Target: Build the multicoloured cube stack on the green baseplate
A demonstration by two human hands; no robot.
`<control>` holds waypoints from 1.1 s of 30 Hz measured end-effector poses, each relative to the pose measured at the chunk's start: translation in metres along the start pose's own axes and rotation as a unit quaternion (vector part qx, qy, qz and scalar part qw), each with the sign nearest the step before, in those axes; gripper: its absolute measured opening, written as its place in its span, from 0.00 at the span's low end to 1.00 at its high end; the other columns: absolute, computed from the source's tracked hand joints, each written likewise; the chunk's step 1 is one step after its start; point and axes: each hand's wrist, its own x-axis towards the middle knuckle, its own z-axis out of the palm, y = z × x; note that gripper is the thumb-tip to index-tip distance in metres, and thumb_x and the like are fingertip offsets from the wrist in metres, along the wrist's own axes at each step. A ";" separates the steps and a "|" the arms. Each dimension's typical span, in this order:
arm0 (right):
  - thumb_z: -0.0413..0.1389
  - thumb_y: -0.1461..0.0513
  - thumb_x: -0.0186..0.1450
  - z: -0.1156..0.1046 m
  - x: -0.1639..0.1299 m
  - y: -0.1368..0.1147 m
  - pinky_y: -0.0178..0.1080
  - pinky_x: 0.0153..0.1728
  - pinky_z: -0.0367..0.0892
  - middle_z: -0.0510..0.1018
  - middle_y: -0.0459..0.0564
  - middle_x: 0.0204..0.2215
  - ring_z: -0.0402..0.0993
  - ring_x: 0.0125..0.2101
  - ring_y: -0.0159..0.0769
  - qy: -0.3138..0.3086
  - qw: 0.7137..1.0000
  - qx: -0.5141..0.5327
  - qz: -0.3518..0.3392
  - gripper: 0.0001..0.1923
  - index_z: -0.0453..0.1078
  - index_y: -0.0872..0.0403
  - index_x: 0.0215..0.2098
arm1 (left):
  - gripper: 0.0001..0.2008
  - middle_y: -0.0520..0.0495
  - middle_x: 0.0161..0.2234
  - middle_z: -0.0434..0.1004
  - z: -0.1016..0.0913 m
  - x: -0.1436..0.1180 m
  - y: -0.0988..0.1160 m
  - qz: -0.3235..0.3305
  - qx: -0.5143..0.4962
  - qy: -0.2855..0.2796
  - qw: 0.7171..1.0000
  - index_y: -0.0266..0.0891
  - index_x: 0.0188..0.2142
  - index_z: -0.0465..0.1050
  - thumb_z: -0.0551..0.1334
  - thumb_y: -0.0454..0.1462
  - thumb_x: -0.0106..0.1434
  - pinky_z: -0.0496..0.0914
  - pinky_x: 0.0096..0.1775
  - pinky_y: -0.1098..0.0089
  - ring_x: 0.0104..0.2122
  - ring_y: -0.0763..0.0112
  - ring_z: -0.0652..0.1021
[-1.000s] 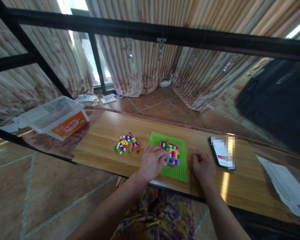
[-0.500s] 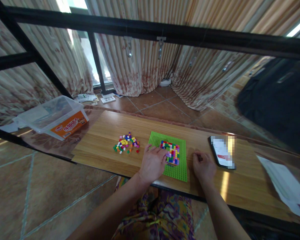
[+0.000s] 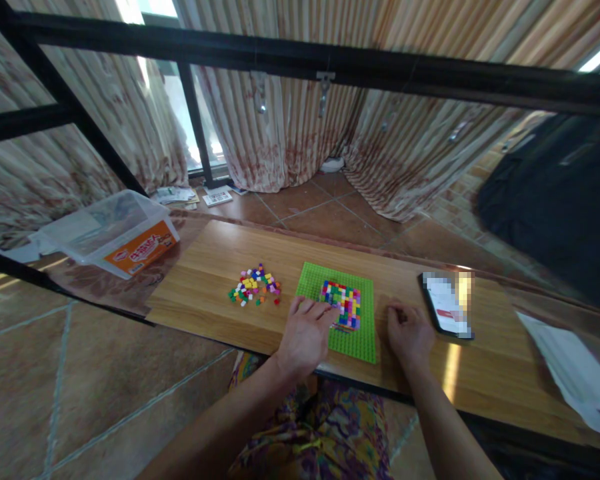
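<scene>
A green studded baseplate lies on the wooden table, bearing a blocky patch of small multicoloured building bricks. My left hand reaches over the plate's left side, palm down. Its fingers are stretched out, and the index fingertip touches the left part of the brick patch; no brick shows in its grasp. To the right of the plate, my right hand rests on the table with its fingers curled in and nothing visible in them. Loose bricks in mixed colours lie scattered left of the plate.
A phone lies beyond my right hand, its screen partly blurred. Farther right is a white sheet-like item. On the left stands a clear plastic bin with an orange label. A black metal bar crosses above the table, before curtains.
The fingers of my left hand have straightened from a pinch-like pose over the brick patch. My right hand stays in place. The whole view has shifted very slightly.
</scene>
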 end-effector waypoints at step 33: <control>0.48 0.54 0.61 0.003 0.001 0.008 0.36 0.28 0.55 0.75 0.53 0.33 0.65 0.28 0.34 0.008 0.999 -0.023 -0.024 0.18 0.75 0.55 0.35 | 0.11 0.45 0.49 0.74 -0.047 -0.023 -0.094 -0.292 0.203 0.103 0.929 0.44 0.40 0.75 0.55 0.36 0.63 0.56 0.52 0.46 0.46 0.54 0.71</control>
